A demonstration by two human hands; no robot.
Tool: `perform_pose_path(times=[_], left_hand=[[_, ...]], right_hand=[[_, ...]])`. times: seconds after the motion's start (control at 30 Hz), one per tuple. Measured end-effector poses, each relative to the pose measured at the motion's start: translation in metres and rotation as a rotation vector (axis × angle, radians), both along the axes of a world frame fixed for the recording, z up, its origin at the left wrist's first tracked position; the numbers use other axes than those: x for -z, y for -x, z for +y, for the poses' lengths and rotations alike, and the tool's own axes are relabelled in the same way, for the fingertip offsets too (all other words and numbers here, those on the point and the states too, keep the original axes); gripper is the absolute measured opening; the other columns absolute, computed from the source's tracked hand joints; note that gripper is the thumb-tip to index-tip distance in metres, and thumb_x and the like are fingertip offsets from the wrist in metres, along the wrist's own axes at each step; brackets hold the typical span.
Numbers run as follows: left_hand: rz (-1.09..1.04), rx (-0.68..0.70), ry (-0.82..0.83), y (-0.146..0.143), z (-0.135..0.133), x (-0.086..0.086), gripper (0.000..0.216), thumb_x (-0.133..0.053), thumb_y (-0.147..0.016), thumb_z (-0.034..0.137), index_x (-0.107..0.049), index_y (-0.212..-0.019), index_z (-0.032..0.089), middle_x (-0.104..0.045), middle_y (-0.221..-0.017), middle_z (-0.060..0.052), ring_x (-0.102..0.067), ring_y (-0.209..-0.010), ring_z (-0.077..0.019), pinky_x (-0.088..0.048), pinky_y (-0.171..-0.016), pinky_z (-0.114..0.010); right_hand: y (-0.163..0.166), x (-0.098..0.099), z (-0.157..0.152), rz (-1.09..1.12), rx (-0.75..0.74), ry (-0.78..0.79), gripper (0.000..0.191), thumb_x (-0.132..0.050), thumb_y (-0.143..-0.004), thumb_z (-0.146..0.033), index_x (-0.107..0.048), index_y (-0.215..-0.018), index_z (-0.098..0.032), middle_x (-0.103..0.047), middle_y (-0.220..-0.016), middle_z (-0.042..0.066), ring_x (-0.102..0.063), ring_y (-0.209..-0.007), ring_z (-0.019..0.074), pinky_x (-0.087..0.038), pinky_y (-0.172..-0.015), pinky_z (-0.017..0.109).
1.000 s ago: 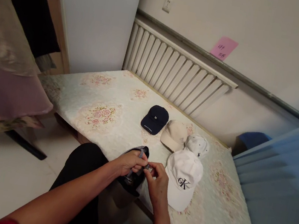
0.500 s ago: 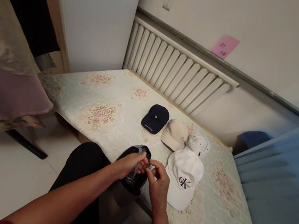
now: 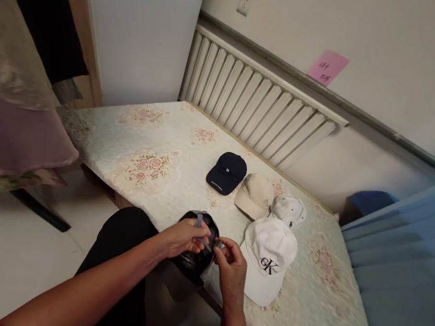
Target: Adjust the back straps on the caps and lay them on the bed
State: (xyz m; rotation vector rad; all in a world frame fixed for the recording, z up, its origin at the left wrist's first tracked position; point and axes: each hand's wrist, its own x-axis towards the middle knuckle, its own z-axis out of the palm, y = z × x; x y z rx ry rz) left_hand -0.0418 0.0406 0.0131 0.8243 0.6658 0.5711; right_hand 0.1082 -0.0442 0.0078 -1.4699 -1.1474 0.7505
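Note:
A dark cap (image 3: 192, 262) hangs at the near edge of the floral mattress (image 3: 158, 170), held upside down between both my hands. My left hand (image 3: 180, 236) is closed on the cap's grey back strap. My right hand (image 3: 231, 262) pinches the small metal buckle at the strap's end. Just right of my right hand lies a white cap with a black logo (image 3: 268, 258).
Beyond the white cap lie a navy cap (image 3: 226, 172), a beige cap (image 3: 254, 194) and a small white dotted cap (image 3: 288, 210). A white radiator (image 3: 252, 105) runs along the far wall. Blue fabric (image 3: 412, 268) lies on the right, a pillow (image 3: 5, 133) on the left.
My hands have stayed at the cap's strap. The left hand has pulled the strap slightly down and left, and the fingers of both hands have shifted on it.

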Motion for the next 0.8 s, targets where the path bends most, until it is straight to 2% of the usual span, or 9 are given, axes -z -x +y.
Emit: perform_pose_path(times=[0.1, 0.27, 0.4, 0.8], left_hand=[[-0.040, -0.024, 0.056, 0.002, 0.000, 0.004, 0.034, -0.077, -0.061, 0.021, -0.056, -0.086, 0.014, -0.062, -0.069, 0.000, -0.057, -0.053, -0.0067, -0.045, -0.057, -0.020], [-0.096, -0.098, 0.143, 0.001, -0.004, 0.005, 0.033, -0.077, -0.058, 0.009, -0.057, -0.084, 0.013, -0.063, -0.071, -0.001, -0.060, -0.061, -0.0087, -0.047, -0.062, -0.021], [-0.130, -0.137, 0.170, -0.004, -0.007, 0.004, 0.031, -0.075, -0.058, 0.005, -0.059, -0.083, 0.012, -0.062, -0.072, -0.001, -0.060, -0.064, -0.0090, -0.048, -0.065, -0.022], [-0.248, -0.142, 0.214, -0.009, -0.014, 0.011, 0.033, -0.074, -0.057, 0.004, -0.060, -0.086, 0.012, -0.059, -0.070, 0.001, -0.059, -0.065, -0.0093, -0.046, -0.067, -0.022]], right_hand=[[0.001, -0.001, -0.001, 0.049, 0.002, -0.007, 0.021, -0.063, -0.074, -0.029, -0.064, -0.092, -0.019, -0.045, -0.054, -0.007, -0.046, -0.052, 0.0119, -0.039, -0.053, 0.025], [0.003, -0.001, -0.001, 0.095, 0.006, -0.037, 0.022, -0.065, -0.071, -0.028, -0.065, -0.092, -0.019, -0.048, -0.055, -0.006, -0.047, -0.052, 0.0116, -0.041, -0.052, 0.025], [0.005, -0.001, -0.001, 0.123, 0.006, -0.025, 0.021, -0.066, -0.070, -0.027, -0.065, -0.090, -0.020, -0.048, -0.055, -0.006, -0.048, -0.053, 0.0115, -0.042, -0.054, 0.025], [0.008, 0.003, -0.001, 0.193, -0.022, -0.018, 0.021, -0.066, -0.071, -0.026, -0.064, -0.091, -0.021, -0.049, -0.058, -0.006, -0.048, -0.055, 0.0110, -0.042, -0.056, 0.024]])
